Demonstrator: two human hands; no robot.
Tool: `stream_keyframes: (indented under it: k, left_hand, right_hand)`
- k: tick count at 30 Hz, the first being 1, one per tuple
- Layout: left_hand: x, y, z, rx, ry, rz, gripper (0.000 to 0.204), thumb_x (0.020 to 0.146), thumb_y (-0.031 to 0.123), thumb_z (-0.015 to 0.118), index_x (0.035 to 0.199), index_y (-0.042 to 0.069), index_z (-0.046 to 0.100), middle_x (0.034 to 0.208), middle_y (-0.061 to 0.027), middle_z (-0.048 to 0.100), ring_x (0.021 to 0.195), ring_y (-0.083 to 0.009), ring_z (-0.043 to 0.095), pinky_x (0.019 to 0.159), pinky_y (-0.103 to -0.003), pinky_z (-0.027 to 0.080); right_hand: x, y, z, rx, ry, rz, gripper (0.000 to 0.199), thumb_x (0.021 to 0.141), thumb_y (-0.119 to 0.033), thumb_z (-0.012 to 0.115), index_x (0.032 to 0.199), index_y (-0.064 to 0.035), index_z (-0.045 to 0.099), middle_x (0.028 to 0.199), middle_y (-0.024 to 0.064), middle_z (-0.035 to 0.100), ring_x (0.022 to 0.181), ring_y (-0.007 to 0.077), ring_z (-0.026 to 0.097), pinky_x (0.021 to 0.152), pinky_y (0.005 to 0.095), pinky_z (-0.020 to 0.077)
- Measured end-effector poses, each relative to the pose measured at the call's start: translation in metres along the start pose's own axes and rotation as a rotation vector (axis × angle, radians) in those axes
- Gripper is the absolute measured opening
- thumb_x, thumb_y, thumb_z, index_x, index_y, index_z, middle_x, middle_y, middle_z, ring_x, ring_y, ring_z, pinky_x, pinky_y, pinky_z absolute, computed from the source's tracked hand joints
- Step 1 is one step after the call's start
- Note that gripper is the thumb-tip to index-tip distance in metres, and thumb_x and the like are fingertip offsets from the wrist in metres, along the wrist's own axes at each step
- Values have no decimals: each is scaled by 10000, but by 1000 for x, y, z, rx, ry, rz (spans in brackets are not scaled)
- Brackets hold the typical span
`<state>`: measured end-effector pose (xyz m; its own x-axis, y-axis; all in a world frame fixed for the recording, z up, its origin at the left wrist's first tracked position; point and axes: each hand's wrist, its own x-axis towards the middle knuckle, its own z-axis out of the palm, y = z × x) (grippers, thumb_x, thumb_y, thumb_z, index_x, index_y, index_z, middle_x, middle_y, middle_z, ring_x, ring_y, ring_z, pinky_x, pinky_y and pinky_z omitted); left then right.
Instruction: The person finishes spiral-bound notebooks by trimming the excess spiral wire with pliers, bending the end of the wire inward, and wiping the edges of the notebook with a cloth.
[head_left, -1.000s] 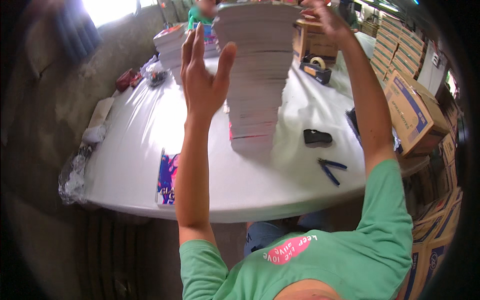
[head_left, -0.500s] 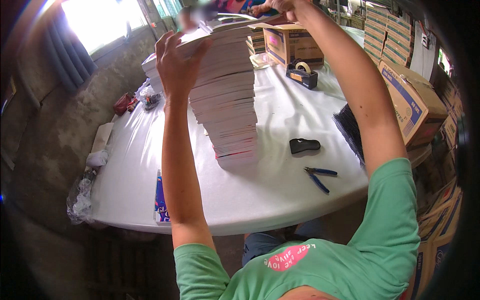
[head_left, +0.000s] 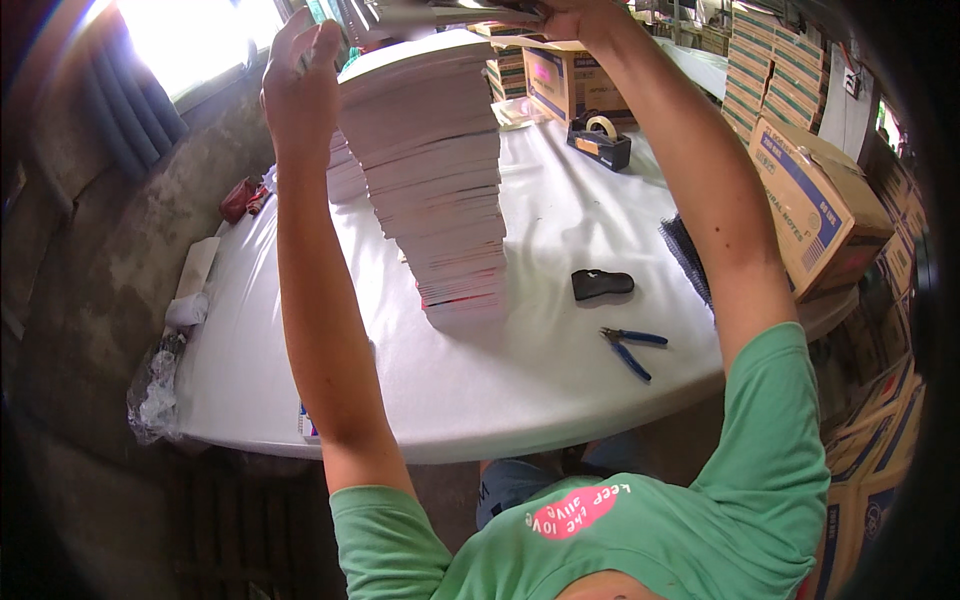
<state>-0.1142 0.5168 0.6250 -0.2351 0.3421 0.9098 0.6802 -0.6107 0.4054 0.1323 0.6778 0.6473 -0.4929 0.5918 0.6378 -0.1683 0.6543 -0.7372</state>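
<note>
A tall, slightly leaning stack of white-edged paper booklets [head_left: 435, 170] stands on the white-covered table [head_left: 560, 400] in front of me. My left hand [head_left: 300, 95] is raised beside the stack's upper left corner, thumb and fingers apart. At the top edge of the view my right hand [head_left: 575, 20] grips the end of a thin booklet [head_left: 488, 15] held above the stack. Blur and the picture's edge hide most of that booklet. Close to my left forearm, a sliver of a purple-covered notebook [head_left: 307, 424] shows.
Blue-handled cutting pliers [head_left: 630, 350] and a black pouch-like object [head_left: 602, 284] lie right of the stack. Behind them stand a tape dispenser [head_left: 600, 140] and an open carton [head_left: 575, 85]. More cartons [head_left: 825, 215] are piled right. A plastic bag [head_left: 155, 385] hangs at the left edge.
My left hand has moved up and left, off the stack's side. My right hand has shifted slightly left and up with the booklet. The stack's top now shows more.
</note>
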Motion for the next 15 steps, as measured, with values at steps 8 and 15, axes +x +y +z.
stream_keyframes:
  k: [8,15]
  left_hand:
    - [6,14,-3,-139,-92,-501,583,858,384,580,1294,18,456,1219,-129,549,1117,-252,499,937,-393,381]
    - [31,-10,-11,-424,-250,-323,597,791,281,683,1288,29,468,1227,-144,507,1106,-221,487,906,-327,397]
  right_hand:
    - [-1,0,13,20,-5,-56,167,912,-72,483,978,46,582,898,83,582,849,160,577,756,281,491]
    - [-16,-37,24,257,-14,-39,223,922,-135,523,988,68,586,895,72,586,805,141,559,710,260,463]
